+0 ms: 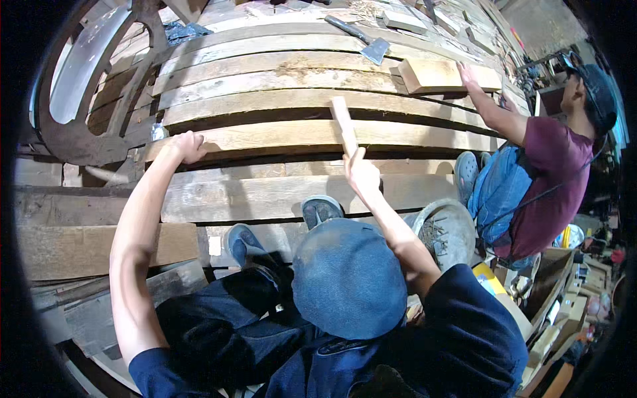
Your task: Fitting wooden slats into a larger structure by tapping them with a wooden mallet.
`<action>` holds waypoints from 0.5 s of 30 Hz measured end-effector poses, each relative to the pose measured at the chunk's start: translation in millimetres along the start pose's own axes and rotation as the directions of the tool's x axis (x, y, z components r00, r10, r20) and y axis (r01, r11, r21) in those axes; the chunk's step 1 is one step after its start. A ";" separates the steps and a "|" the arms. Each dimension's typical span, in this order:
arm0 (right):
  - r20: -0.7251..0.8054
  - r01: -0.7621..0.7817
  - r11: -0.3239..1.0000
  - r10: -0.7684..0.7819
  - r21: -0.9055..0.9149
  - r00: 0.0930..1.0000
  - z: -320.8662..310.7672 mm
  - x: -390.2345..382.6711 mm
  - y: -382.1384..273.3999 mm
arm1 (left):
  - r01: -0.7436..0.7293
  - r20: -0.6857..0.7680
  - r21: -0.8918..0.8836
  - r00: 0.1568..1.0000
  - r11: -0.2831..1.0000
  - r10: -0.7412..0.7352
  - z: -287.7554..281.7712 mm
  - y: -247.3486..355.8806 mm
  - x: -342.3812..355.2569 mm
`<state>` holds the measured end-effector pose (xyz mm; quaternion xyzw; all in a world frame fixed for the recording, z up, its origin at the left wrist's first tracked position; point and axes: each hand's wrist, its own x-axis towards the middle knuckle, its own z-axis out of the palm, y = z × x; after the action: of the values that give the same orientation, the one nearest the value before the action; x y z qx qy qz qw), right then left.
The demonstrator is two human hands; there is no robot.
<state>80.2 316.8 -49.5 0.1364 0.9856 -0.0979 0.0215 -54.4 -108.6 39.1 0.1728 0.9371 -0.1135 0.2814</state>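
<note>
My left hand is closed in a fist on the left end of a pale wooden beam. What it holds, if anything, is hidden. My right hand grips a pale wooden stick by its lower end. The stick points up and away, across the beam near its middle. Beside my left fist lies a small shiny crumpled thing. Farther off, a hatchet-like tool with a wide metal blade and dark handle rests on the planks.
At the right a person in a maroon shirt has a hand on a thick wood block. A bucket of dark scraps, possibly nails, stands near my right elbow. A dark curved frame stands at left. Gaps run between the planks.
</note>
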 end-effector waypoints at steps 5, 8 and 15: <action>-0.155 -0.285 0.955 0.295 0.081 0.943 -8.5 26.1 38.9 | 0.020 -0.018 -0.012 1.000 1.000 -0.020 -6.1 -3.4 -0.2; -0.095 -0.173 0.985 0.173 0.015 0.980 1.8 16.5 10.7 | 0.006 0.018 0.016 1.000 1.000 -0.006 -11.5 7.6 4.1; -0.133 -0.241 0.968 0.248 0.067 0.960 -21.4 33.8 36.3 | -0.114 0.025 0.030 0.993 0.993 0.113 -9.6 21.1 -4.0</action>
<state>57.2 364.2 -37.6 0.2643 0.9574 -0.1092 -0.0391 -47.9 -87.3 46.7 0.2290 0.9205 -0.1140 0.2953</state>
